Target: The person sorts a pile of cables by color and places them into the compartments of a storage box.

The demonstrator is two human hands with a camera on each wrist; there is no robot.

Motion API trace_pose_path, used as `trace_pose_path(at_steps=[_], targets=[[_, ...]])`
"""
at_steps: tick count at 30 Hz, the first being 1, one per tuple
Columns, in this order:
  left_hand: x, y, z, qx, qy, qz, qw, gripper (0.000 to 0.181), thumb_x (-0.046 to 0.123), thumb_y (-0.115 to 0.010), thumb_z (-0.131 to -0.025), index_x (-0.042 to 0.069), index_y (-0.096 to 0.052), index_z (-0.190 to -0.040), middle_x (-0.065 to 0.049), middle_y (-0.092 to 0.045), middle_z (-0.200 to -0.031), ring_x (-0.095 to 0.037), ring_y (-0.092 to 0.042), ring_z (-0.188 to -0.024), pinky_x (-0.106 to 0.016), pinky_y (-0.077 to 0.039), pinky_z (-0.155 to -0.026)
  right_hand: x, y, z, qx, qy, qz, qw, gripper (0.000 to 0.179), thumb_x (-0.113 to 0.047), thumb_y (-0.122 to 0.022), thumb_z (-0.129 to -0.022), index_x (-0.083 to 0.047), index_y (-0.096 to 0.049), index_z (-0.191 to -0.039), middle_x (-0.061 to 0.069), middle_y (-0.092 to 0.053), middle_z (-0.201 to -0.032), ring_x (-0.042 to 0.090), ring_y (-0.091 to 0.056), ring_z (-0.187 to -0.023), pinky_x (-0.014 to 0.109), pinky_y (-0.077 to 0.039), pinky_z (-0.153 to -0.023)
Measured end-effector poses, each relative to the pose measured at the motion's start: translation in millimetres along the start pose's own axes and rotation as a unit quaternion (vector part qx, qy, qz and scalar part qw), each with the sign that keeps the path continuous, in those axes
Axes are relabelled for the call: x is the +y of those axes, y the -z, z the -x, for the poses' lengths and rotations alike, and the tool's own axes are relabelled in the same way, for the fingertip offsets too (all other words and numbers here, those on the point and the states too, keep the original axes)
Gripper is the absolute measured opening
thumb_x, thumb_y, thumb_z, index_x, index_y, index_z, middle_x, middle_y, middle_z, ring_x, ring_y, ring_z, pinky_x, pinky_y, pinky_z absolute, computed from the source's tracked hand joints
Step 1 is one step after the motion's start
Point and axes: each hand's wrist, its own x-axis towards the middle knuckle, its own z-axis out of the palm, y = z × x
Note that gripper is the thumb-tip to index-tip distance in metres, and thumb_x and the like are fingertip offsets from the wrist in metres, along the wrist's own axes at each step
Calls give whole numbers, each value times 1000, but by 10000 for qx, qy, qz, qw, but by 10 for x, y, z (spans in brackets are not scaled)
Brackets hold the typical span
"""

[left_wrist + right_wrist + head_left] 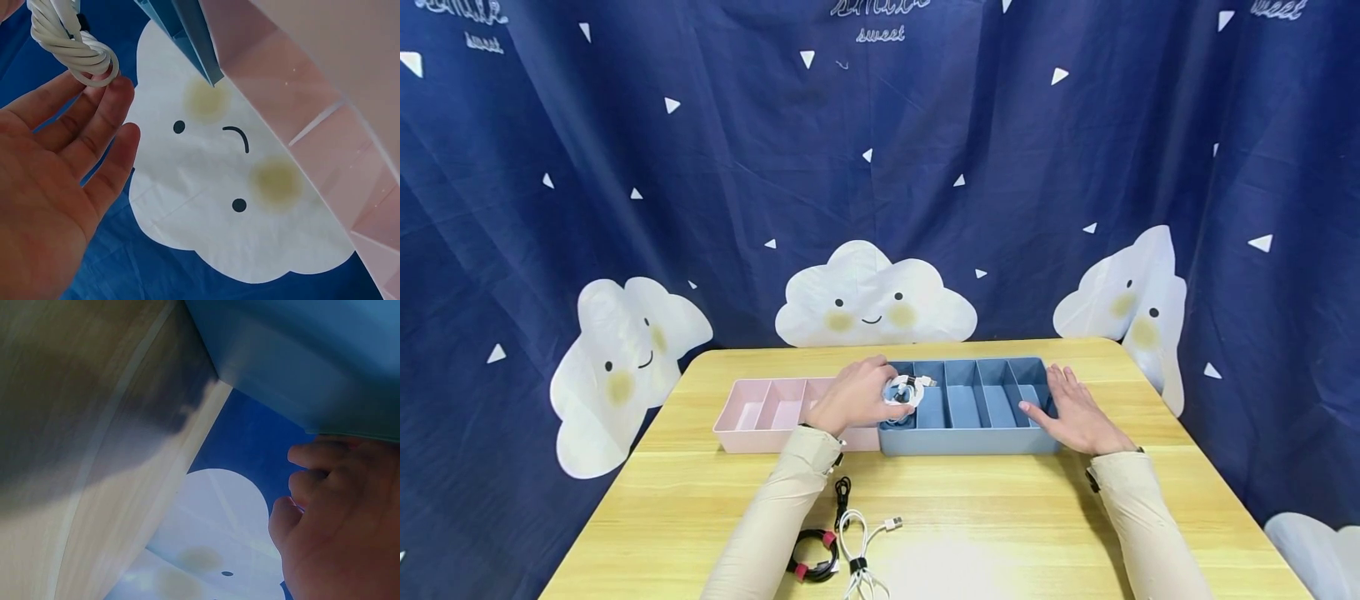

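Observation:
My left hand (859,396) pinches a coiled white cable (906,390) above the leftmost compartment of the blue divided box (970,442). In the left wrist view, that cable bundle (69,44) with a dark tie sits at the fingertips. What lies in the compartment beneath it is partly hidden. At the box's right end, my right hand (1075,412) rests against the wall with fingers extended and the thumb over the rim. The right wrist view shows this hand (350,512) beside the blue wall (269,362).
A pink divided box (760,442) adjoins the blue one on the left, partly behind my left hand. Nearer on the wooden table (985,508) lie a small black cable (842,492), a coiled black cable (797,568) with red bands, and a white cable (857,563) with a black tie.

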Motion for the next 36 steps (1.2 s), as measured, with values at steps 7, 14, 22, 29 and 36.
trace_pose_path(at_steps=[7,14,22,29,36], targets=[[20,-38,-13,-43,-49,7,10000,65,62,-73,-83,6,-76,-116,-6,-71,-112,-19,-66,-92,-36,-57,-80,7,-9,3,4,-11,-30,10000,104,-64,-46,-102,13,-7,-160,36,-5,-168,54,1,-157,69,-6,-126],[50,-81,-38,-79,22,13,10000,63,60,-73,-84,7,-75,-118,-6,-71,-116,-19,-67,-96,-36,-57,-82,21,-29,4,27,-12,-22,10000,104,-64,-46,-102,13,-7,-160,36,-7,-168,54,0,-157,69,-6,-126],[77,-133,-85,-152,44,-162,9997,63,61,-72,-85,7,-75,-116,-6,-71,-115,-19,-66,-93,-35,-56,-79,19,-22,5,10,-22,-83,10000,105,-64,-46,-102,13,-6,-160,36,-6,-168,54,1,-157,69,-5,-126],[112,-153,-106,-220,122,-150,9996,63,60,-73,-85,5,-76,-114,-7,-71,-112,-20,-65,-93,-37,-56,-80,8,-16,2,41,-11,-70,10000,104,-64,-47,-101,13,-9,-160,36,-8,-168,54,-1,-157,69,-7,-125],[141,-161,-130,-243,135,-240,9993,64,64,-71,-84,5,-76,-108,-6,-70,-108,-17,-62,-87,-33,-52,-74,15,-16,5,37,-16,-83,10000,104,-64,-47,-102,13,-8,-160,36,-7,-168,54,0,-157,69,-7,-125]])
